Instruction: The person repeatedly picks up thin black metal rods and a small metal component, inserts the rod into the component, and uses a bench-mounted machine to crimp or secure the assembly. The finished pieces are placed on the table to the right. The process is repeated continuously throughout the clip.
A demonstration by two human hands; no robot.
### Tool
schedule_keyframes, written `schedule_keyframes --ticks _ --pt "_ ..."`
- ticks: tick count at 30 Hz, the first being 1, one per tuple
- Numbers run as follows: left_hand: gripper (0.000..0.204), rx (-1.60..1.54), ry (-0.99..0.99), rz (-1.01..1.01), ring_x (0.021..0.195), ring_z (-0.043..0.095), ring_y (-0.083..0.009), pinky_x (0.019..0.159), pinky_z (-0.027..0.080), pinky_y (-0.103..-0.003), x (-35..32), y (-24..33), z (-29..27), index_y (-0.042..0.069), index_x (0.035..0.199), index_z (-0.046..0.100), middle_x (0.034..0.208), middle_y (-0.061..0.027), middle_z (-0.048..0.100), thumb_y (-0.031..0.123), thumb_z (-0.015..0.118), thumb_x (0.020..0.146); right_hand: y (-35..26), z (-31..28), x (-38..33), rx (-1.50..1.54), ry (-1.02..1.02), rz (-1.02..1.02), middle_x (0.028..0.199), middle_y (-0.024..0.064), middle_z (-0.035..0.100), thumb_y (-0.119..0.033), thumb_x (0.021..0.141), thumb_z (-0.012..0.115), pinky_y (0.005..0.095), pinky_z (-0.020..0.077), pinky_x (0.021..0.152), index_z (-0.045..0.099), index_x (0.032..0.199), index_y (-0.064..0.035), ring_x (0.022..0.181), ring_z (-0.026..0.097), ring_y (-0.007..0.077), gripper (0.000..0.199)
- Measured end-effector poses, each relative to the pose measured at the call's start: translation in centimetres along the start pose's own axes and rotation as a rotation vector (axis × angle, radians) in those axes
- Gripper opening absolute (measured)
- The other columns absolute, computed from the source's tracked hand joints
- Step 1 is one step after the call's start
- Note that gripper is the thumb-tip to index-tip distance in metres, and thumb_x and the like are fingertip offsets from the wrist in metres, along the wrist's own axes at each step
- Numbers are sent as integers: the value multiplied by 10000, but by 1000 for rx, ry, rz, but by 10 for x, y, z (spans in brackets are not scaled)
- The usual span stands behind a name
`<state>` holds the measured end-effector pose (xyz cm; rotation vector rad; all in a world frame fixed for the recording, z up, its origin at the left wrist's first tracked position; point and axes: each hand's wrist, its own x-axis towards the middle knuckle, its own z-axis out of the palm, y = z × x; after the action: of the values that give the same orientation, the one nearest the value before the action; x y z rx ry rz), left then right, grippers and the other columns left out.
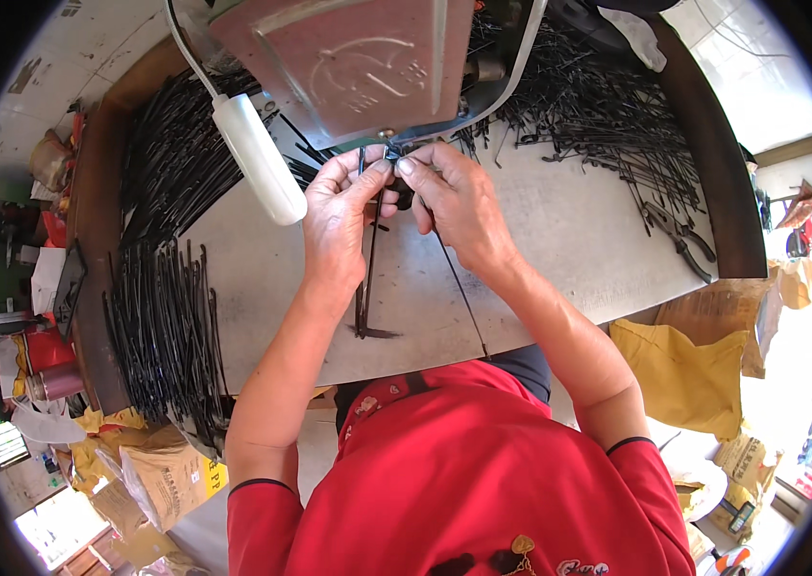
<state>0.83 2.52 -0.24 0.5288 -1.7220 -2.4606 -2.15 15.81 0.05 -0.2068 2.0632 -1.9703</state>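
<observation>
My left hand (340, 206) pinches the top of a thin black metal rod assembly (365, 288) that hangs down over the grey worktable (540, 250). My right hand (454, 197) pinches a small part at the same spot, with another thin black rod (463, 298) trailing toward my body. Both hands meet just under the lower edge of a reddish metal press machine (348, 58). The fingertips hide the joint between the parts.
A white handle (257, 158) of the machine slants down beside my left hand. Piles of black rods lie at the left (166, 307) and at the back right (607, 115). Pliers (679, 235) rest at the right edge. Yellow sacks (684, 374) lie on the floor.
</observation>
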Motion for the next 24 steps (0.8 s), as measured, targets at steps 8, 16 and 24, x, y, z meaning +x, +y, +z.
schedule_keyframes --ticks 8,16,24 --pt "203 -54 -20 -25 611 572 -84 550 441 -206 2 -1 -3 24 1039 603 787 -27 640 92 664 858 4 2 0 50 6 -7 594 55 565 -156 940 517 262 405 454 582 889 39 459 501 99 211" --pt "193 -47 -27 -10 608 572 -81 538 440 -202 3 -1 -1 35 1034 611 784 -24 641 90 664 857 4 1 0 144 -16 3 640 50 566 -148 939 526 247 394 447 582 897 38 483 494 84 198" --pt "193 -97 -14 -20 595 559 -76 542 430 -193 2 -2 0 34 1036 612 783 -23 643 89 662 859 8 3 1 229 -16 -7 677 52 577 -140 938 532 237 386 448 585 919 48 502 481 75 197"
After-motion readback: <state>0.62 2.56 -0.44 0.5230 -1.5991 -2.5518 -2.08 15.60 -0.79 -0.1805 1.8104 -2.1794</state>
